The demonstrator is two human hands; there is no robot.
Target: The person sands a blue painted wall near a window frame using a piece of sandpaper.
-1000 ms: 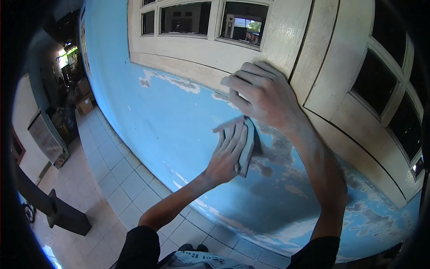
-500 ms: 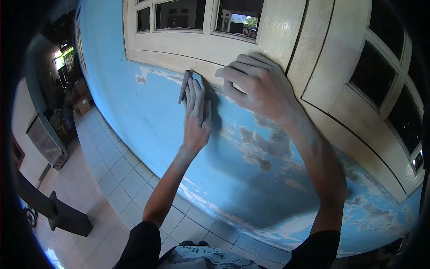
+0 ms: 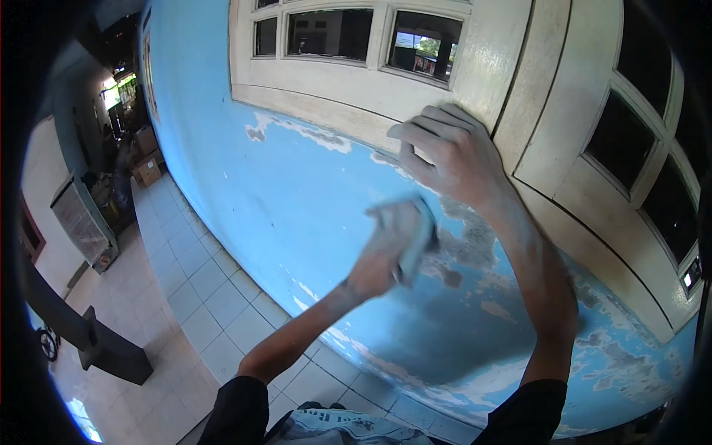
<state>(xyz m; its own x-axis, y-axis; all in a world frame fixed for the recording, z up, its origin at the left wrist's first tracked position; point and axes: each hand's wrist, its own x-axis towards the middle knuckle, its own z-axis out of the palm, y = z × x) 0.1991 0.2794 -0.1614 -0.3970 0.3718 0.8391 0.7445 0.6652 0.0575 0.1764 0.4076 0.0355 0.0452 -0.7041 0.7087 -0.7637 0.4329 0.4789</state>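
Note:
My left hand [image 3: 380, 256], grey with dust and blurred by motion, is against the blue wall [image 3: 297, 200] below the window. It is closed on what looks like a folded piece of sandpaper [image 3: 418, 243], its grey edge showing along the hand's right side. Just right of it lies a rough grey patch [image 3: 475, 241] where paint has come off. My right hand [image 3: 454, 152], also dusty, leans on the bottom of the cream window frame [image 3: 334, 104]. Its fingers are bent and its thumb stands apart, with nothing visible in them.
A second window panel [image 3: 552, 141] with dark panes is on the right. More bare patches [image 3: 623, 356] mark the lower wall. Pale tiles [image 3: 222, 311] run along its foot. At left are a dark post [image 3: 115, 356], a leaning framed panel [image 3: 81, 226] and cardboard boxes [image 3: 148, 170].
My left hand has moved down and right across the wall with the sandpaper, from under the window edge to beside the grey patch. The right hand stays on the frame; the view has shifted slightly.

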